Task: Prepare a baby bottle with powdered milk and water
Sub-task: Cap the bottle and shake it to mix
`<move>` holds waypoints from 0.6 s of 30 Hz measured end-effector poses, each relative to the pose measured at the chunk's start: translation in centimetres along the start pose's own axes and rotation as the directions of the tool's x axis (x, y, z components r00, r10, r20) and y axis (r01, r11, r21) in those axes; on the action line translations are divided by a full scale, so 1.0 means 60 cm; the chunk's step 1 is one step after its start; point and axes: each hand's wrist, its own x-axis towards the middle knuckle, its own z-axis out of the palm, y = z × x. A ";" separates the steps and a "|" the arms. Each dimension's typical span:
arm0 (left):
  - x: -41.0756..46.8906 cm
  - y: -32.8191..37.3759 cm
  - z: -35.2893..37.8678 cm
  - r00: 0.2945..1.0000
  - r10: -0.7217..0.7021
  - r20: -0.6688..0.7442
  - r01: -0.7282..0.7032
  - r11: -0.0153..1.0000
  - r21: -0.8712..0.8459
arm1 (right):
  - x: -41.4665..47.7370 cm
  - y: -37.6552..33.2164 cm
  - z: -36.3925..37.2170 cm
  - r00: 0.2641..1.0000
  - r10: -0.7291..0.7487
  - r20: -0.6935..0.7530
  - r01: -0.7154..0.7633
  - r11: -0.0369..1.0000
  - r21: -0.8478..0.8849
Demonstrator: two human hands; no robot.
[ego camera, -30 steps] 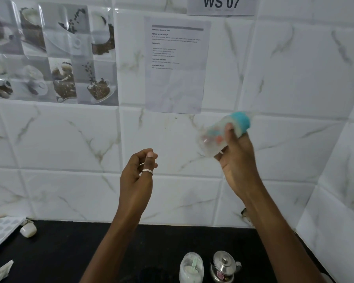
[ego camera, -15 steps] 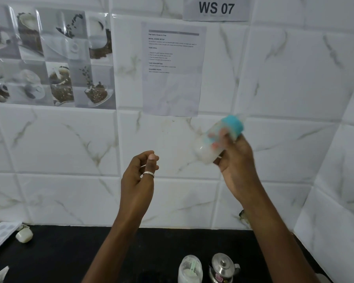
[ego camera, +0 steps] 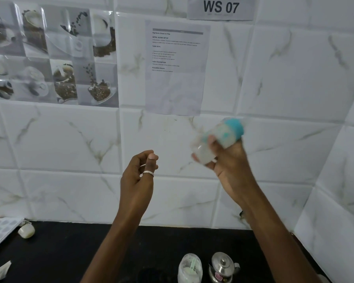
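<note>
"WS 07" on wall sign [ego camera: 221, 7], instruction sheet [ego camera: 176, 66] text illegible

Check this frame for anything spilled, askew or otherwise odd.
No spill shows. The clear baby bottle with a teal collar is tilted and motion-blurred in the right hand, raised before the wall. The left hand is empty, loosely curled. On the black counter, a torn white paper scrap lies loose at the left edge.
</note>
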 end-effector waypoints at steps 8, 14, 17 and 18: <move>-0.003 -0.001 -0.005 1.000 0.010 -0.005 -0.010 1.000 -0.004 | 0.008 -0.007 -0.007 0.992 -0.054 -0.111 0.071 0.986 0.150; 0.000 -0.004 -0.004 1.000 0.011 -0.005 -0.011 1.000 -0.002 | -0.014 0.013 -0.011 0.989 0.079 0.127 -0.063 0.990 -0.125; -0.002 -0.003 -0.005 1.000 0.010 -0.007 -0.010 1.000 0.001 | 0.002 0.001 -0.018 0.995 -0.014 -0.096 0.032 0.981 0.194; -0.002 -0.002 -0.006 1.000 0.010 -0.007 -0.010 1.000 0.001 | 0.001 0.003 -0.018 0.993 -0.022 -0.112 0.041 0.983 0.177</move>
